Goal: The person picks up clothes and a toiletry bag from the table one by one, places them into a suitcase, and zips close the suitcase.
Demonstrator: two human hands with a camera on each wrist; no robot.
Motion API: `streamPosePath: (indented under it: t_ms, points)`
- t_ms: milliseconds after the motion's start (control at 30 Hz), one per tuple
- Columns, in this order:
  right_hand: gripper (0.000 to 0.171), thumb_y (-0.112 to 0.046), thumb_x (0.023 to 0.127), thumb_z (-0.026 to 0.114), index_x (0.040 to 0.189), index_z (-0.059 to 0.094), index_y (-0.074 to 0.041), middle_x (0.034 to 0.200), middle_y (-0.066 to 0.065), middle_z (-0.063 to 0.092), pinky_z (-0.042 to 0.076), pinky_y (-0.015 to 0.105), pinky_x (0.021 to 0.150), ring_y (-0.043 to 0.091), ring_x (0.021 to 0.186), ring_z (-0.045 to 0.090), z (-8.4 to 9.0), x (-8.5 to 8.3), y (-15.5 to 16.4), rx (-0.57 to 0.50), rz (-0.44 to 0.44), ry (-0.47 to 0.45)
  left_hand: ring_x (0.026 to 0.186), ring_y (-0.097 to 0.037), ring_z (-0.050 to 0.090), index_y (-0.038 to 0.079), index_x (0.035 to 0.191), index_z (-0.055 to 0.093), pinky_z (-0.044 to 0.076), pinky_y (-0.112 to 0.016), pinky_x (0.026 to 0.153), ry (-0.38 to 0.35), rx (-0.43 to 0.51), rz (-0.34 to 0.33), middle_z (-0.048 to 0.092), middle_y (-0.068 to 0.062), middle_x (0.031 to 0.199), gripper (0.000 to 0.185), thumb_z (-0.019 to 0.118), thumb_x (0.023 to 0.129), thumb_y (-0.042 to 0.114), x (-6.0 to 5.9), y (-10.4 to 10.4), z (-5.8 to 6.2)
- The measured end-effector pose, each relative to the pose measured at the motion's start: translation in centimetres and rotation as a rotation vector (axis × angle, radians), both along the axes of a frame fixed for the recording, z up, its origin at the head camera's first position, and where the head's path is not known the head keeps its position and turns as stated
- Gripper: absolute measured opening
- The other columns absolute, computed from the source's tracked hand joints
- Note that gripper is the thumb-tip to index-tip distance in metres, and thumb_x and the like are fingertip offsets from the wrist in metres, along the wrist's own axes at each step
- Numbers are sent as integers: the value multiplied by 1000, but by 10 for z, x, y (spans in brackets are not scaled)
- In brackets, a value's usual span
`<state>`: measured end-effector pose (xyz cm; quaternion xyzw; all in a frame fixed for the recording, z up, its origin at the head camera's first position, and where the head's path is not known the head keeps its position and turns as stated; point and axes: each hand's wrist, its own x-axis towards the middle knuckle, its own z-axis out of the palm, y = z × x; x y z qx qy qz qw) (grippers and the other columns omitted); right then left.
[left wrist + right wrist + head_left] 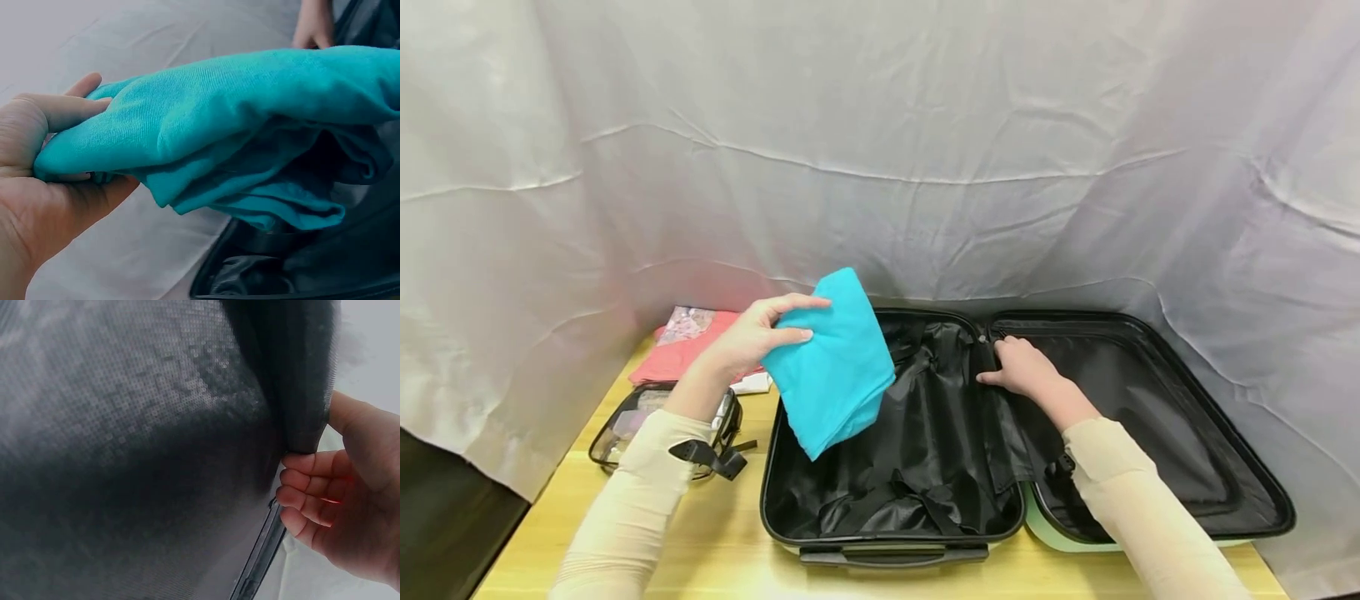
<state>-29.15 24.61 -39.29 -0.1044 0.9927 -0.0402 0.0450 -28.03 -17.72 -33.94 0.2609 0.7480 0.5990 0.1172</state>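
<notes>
A folded turquoise garment (838, 371) hangs in the air over the left half of an open suitcase (925, 400). My left hand (751, 335) grips it by one edge, thumb on one side and fingers on the other. In the left wrist view the garment's (206, 112) loose layers droop below the fold. At the suitcase's middle seam, my right hand (1026, 367) pinches the top edge of a black divider flap (1009, 442). The right wrist view shows the mesh of that flap (125, 394) between thumb and curled fingers (306, 497).
Left of the suitcase, a clear zip pouch (625, 425) with small items lies on the wooden table (722, 517). Behind it are coral folded clothes (670, 362) and a patterned packet (687, 323). The suitcase's right half (1142, 425) lies open. A pale curtain (880, 150) hangs behind.
</notes>
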Motion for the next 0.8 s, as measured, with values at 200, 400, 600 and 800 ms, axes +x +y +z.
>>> streamPosePath:
  t_ms: [200,400,600,800]
  points:
    - [53,-43,85,71,105,60,5,101,22,58,49,47,70,35,88,58,-2,1,3,-8,5,6,133,-27,46,17,136,58,47,-30,102,18,-65,-112,44,-4,150,46,68,90,14,1,15,-13]
    - [51,-43,85,71,102,60,4,99,21,58,49,47,70,34,86,58,-3,0,2,-15,4,11,132,-20,46,17,132,61,44,-26,104,63,-98,-226,54,-2,141,45,70,89,12,3,22,-23]
    - [51,-42,86,71,103,60,4,100,22,58,49,48,70,35,87,58,-2,0,1,-22,7,9,128,-17,51,19,129,64,46,-25,101,66,-169,-334,58,0,137,43,72,87,14,3,25,-25]
    - [51,-43,86,70,104,60,4,102,23,58,49,48,71,37,90,58,-3,-1,2,-19,3,7,127,-16,51,18,126,66,45,-27,102,74,-217,-386,60,0,134,40,72,87,12,-3,25,-28]
